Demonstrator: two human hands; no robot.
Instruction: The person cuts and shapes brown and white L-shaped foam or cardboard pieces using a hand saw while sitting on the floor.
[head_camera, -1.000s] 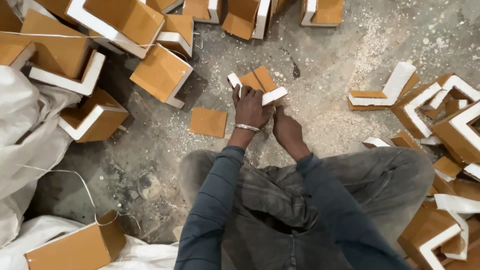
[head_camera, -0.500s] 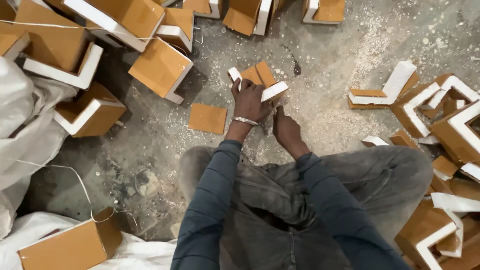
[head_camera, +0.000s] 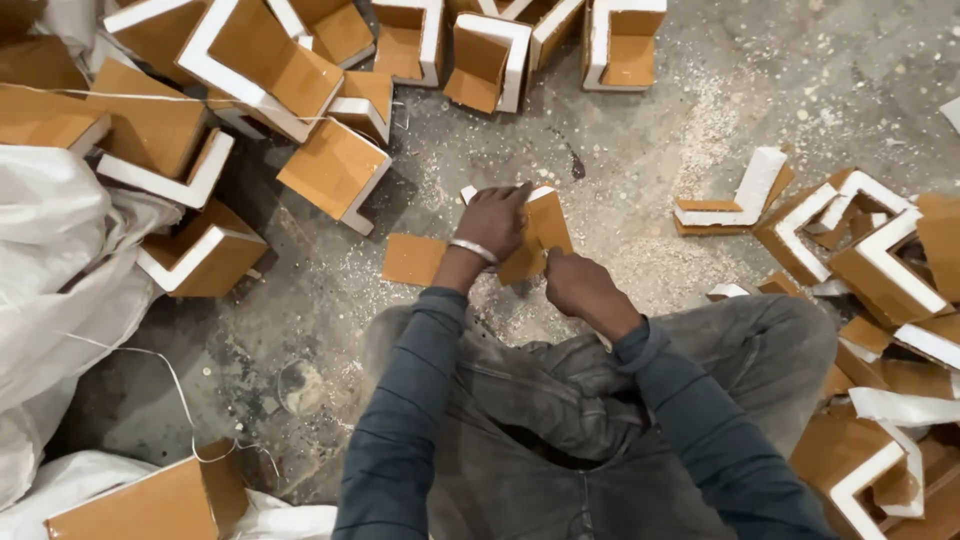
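Left hand (head_camera: 497, 222) shifted over brown-faced foam piece (head_camera: 535, 240), seemingly flat.

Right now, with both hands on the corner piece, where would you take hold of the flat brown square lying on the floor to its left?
Take the flat brown square by its left edge, coming from above. It lies flat on the gritty floor, so only edges offer purchase, and that side looks clearest. Its right edge sits beside the left hand and the corner piece. The right hand is busy.
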